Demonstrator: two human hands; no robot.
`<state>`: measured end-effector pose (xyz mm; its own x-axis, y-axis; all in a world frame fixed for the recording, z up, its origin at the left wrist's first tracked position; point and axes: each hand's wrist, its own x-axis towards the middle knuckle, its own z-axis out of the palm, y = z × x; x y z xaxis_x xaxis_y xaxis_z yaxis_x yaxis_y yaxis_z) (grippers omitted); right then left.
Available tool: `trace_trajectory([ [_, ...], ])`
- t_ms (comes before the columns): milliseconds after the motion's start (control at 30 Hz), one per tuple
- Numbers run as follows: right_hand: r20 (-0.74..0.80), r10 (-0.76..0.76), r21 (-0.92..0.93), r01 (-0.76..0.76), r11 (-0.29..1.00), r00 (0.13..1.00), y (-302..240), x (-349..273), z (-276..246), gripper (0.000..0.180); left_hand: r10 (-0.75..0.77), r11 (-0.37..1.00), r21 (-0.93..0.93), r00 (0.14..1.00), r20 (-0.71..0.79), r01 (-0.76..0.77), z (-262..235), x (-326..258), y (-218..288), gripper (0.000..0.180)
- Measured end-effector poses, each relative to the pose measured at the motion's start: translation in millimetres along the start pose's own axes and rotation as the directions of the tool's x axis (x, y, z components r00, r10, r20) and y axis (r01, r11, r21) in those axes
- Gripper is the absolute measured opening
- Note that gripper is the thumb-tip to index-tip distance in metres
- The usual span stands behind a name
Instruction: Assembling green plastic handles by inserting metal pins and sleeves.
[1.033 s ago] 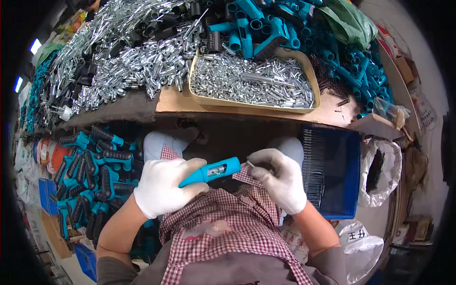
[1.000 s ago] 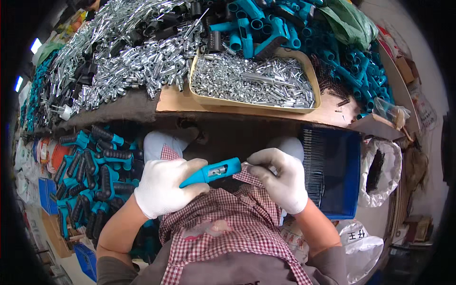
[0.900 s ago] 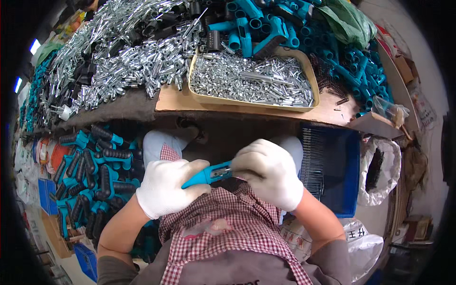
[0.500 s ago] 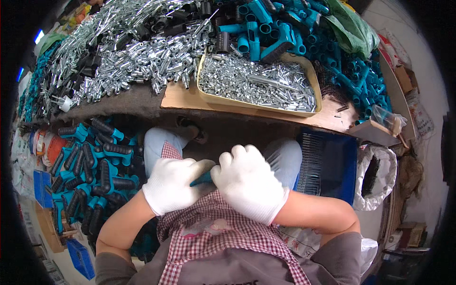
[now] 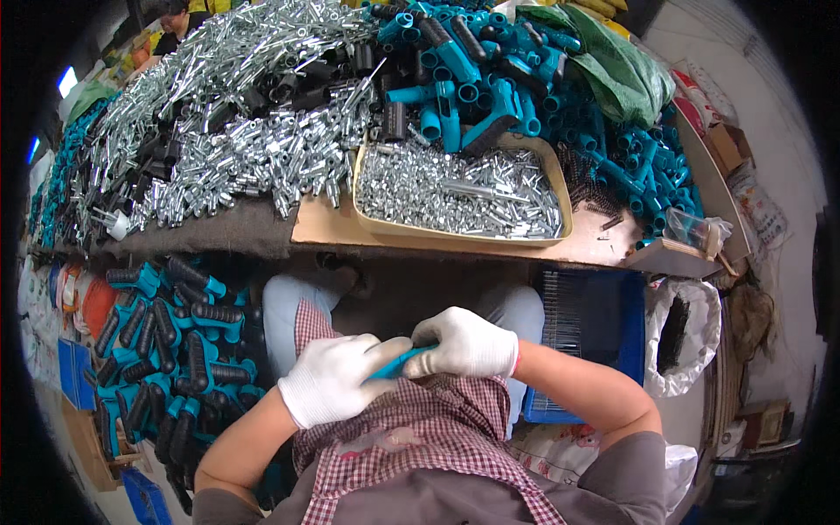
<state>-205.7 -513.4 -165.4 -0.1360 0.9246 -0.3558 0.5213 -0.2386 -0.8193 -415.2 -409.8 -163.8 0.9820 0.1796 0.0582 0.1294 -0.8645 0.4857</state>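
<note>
From my remote place, I look down through the head camera at two gloved hands working close together above the lap. The left hand [image 5: 331, 381] is clamped on a teal piece [image 5: 395, 363], with the thumb below it and the fingers above. The right hand [image 5: 464, 346] is curled around the other end of the same piece, so the two hands are just beside each other. I can see only a short part of the piece between them; I cannot tell if the right fingers also hold something small.

The teal piece is in front of the checked apron [image 5: 411, 442], on the near side of the table [image 5: 328, 226]. On this table I see a shallow tray [image 5: 464, 236], which is full of small metal pieces [image 5: 416, 188]. To the left of it lies a large heap of silver metal parts [image 5: 293, 144]; behind and to the right there are many teal tubes [image 5: 448, 114], and dark springs [image 5: 597, 197] lie near the tray. Below the table, on the left, is a pile of teal and black handles [image 5: 199, 359]. On the right stands a blue bin [image 5: 617, 315] with thin metal rods [image 5: 560, 319].
</note>
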Motion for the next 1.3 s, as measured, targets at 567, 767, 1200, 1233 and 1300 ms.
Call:
trace_trajectory([
  [567, -0.753, -0.283, -0.448, -0.148, 0.882, 0.594, 31, 71, -89, 0.015, -0.231, 0.926, -0.366, 0.905, -0.356, 0.093, 11, 13, -18, 0.047],
  [767, -0.818, -0.158, -0.059, 0.192, 0.98, 0.554, 23, 60, -89, 0.016, -0.172, 0.953, -0.297, 0.903, -0.395, 0.052, -1, 14, -24, 0.046],
  [1200, -0.357, -0.382, -0.451, 0.2, 0.87, 0.852, -35, 25, 6, 0.013, 0.073, 0.994, 0.105, 0.909, -0.41, -0.032, -8, -1, -19, 0.082],
  [1233, -0.304, -0.45, -0.565, 0.222, 0.795, 0.84, -32, 23, 11, 0.016, 0.071, 0.995, 0.088, 0.904, -0.422, -0.037, -7, -3, -19, 0.082],
  [1300, -0.296, -0.505, -0.635, 0.228, 0.738, 0.811, -32, 15, 23, 0.022, 0.067, 0.997, 0.066, 0.896, -0.439, -0.042, -2, -6, -20, 0.083],
])
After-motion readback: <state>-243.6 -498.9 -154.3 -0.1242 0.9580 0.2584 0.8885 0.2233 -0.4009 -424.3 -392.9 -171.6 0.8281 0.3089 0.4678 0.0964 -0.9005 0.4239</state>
